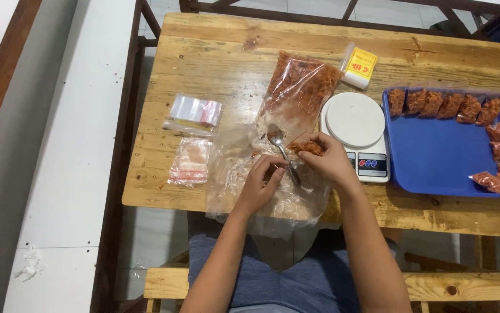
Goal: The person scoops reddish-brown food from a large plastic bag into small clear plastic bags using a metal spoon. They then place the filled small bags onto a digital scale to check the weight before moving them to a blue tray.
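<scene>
Clearly, from the head view, both hands work over a crumpled clear plastic sheet (261, 191) spread at the near edge of the wooden table (215, 52). The right hand (328, 159) is curled nearly closed, its fingertips (313, 141) pinched on a small pouch (306, 148) filled with reddish-orange shredded food. The left hand (261, 182) is also mostly closed, thumb and fingers drawn together at the handle end of a metal spoon (282, 152); it seems to grip the handle, though the fingers hide the contact. The spoon's bowl points away from the person, just beside the pouch.

To do this step well, I judge that the pouch mouth should stay pinched upright and above the plastic sheet, so that loose shreds fall there and not on the bare wood. The spoon should be kept level and close to the opening.

Behind the hands lies a large clear bag (299, 90) of the same reddish food, its open end toward the spoon. A white round kitchen scale (355, 124) stands just right of the right hand, with a small white and yellow pack (359, 68) behind it. Farther right, a blue tray (435, 156) holds filled pouches along its far and right edges. To the left rest 2 little stacks of zip pouches (193, 136), well apart from the hands.
</scene>
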